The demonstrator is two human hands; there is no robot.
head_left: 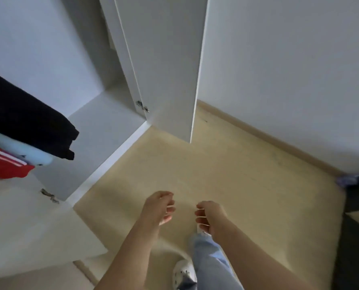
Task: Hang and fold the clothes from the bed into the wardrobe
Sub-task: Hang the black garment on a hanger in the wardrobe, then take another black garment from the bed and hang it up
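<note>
Left hand (159, 208), right hand (208, 216): loosely curled, holding nothing, above the floor (226, 164).
Wardrobe (48, 49): left, open; black garment (28, 118) and red garment (5, 166) inside.
Lilac cloth (348, 178): right edge, blurred.
Advice: probably fetch the next piece, lifting it by the shoulders.

Pale beige floor (226, 164), white wall (289, 70) (beige skirting (258, 132) along base), soft light.
</note>
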